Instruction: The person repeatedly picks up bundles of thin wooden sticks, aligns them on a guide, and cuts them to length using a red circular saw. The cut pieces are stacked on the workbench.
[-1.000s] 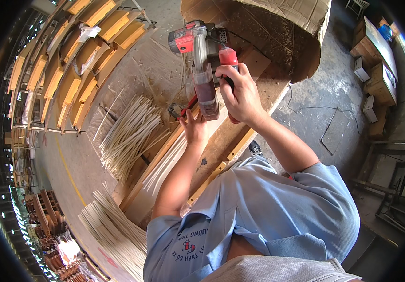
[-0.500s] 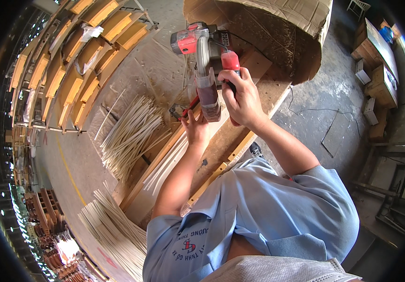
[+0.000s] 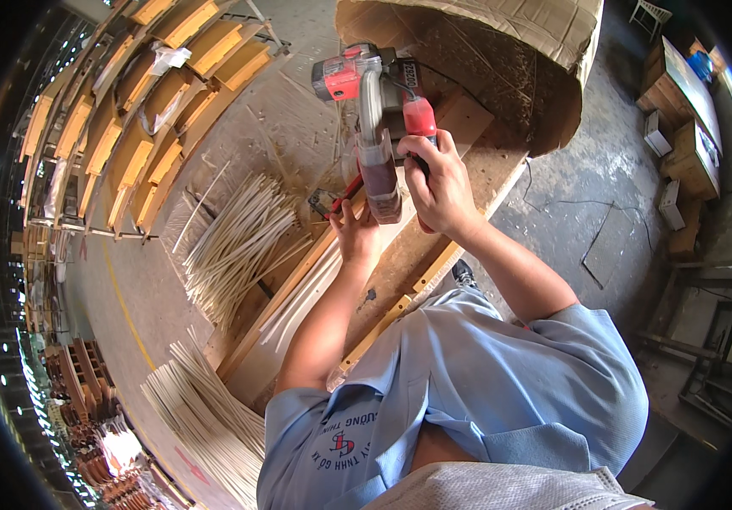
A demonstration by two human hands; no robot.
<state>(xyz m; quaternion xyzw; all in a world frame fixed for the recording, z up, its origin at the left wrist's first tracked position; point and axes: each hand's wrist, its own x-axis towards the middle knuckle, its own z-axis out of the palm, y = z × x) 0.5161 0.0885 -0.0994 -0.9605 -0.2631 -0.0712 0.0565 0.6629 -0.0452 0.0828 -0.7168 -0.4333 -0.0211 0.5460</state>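
A red and grey miter saw [image 3: 372, 102] stands at the far end of a long wooden workbench, its blade mostly hidden by the guard. My right hand [image 3: 440, 180] is wrapped round the saw's red and black handle [image 3: 419, 117]. Just left of the guard, my left hand [image 3: 357, 236] lies over pale thin wooden strips [image 3: 313, 285] along the bench's raised wooden edge. Its fingers are stretched and apart, near a red and black clamp-like part [image 3: 325, 202]. Whether the palm presses on the strips is hidden.
Loose pale strips [image 3: 238, 242] are heaped left of the bench, with a longer bundle [image 3: 204, 408] nearer me. A large cardboard box [image 3: 544, 93] stands behind the saw. Racks of wooden parts [image 3: 141, 161] fill the far left. A cable [image 3: 587, 200] crosses the right floor.
Almost nothing differs. The whole view shifts by a tiny amount, while both hands keep their places at the saw handle and the strips.
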